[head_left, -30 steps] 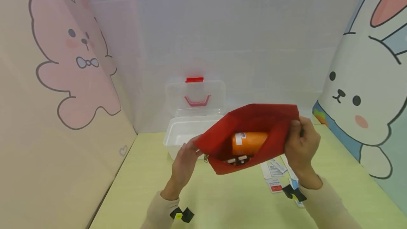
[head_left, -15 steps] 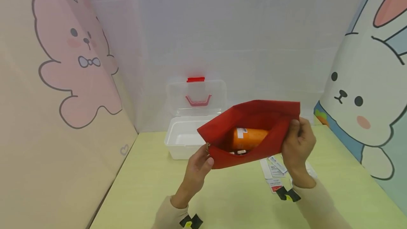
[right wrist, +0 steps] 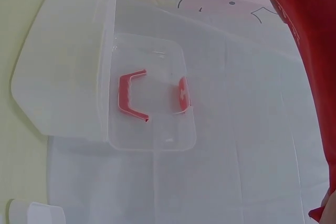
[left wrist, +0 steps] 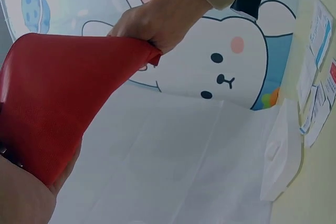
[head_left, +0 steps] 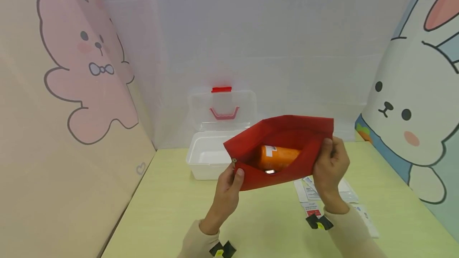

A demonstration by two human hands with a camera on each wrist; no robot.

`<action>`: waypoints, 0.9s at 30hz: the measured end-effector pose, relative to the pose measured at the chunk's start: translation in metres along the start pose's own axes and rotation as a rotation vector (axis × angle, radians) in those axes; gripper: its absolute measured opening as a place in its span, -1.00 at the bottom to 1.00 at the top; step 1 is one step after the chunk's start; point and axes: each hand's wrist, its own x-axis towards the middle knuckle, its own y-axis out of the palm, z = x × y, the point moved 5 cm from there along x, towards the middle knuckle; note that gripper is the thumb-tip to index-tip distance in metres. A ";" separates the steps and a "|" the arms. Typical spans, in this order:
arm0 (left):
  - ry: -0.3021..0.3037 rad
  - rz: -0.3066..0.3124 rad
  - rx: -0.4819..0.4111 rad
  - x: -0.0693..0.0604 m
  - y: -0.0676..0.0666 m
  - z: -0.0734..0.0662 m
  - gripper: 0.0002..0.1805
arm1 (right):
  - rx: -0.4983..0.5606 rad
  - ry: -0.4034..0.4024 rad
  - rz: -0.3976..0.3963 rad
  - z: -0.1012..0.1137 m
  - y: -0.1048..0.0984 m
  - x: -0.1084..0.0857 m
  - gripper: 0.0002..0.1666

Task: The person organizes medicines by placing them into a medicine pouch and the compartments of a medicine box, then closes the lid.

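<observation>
Both hands hold up a red zippered pouch [head_left: 265, 181], its mouth gaping toward the head camera. Inside lies an orange cylindrical container [head_left: 283, 158] with a white label, and a small white-and-silver item [head_left: 270, 171] shows below it. My left hand [head_left: 227, 194] pinches the pouch's left end, thumb in front, close to the zipper pull [head_left: 234, 161]. At the other end my right hand [head_left: 330, 168] grips the red fabric. In the left wrist view the pouch [left wrist: 63, 87] hides part of the left hand; the right wrist view shows only a strip of pouch [right wrist: 310, 51].
Behind the pouch stands a white plastic box [head_left: 201, 166], its clear lid [head_left: 244, 110] raised, with a red handle [head_left: 224, 115]. Flat packets [head_left: 311, 208] lie on the pale yellow table [head_left: 161, 210] at right. A small white object [left wrist: 283, 150] stands farther back.
My left hand has shifted from spread fingers against the pouch's left corner to pinching its lower left edge. The right hand has moved slightly left, uncovering more packets. The pouch's mouth has narrowed.
</observation>
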 end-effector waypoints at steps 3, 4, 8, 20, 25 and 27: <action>0.037 -0.049 0.083 0.002 0.000 -0.002 -0.76 | 0.011 -0.005 0.008 -0.001 0.001 -0.001 -0.60; 0.053 -0.068 0.105 0.003 0.000 -0.003 -0.77 | 0.016 -0.006 0.011 -0.001 0.001 -0.002 -0.60; 0.115 -0.151 0.198 0.005 0.000 -0.005 -0.78 | 0.016 -0.004 0.025 -0.001 0.002 -0.003 -0.61; 0.198 -0.214 0.296 0.004 0.001 -0.011 -0.79 | 0.059 0.039 0.051 -0.013 0.002 -0.005 -0.64; 0.224 -0.198 0.312 0.003 0.002 -0.013 -0.80 | 0.058 0.055 0.054 -0.016 0.003 -0.006 -0.64; 0.219 -0.178 0.310 0.003 0.002 -0.013 -0.82 | 0.057 0.062 0.055 -0.017 0.003 -0.007 -0.64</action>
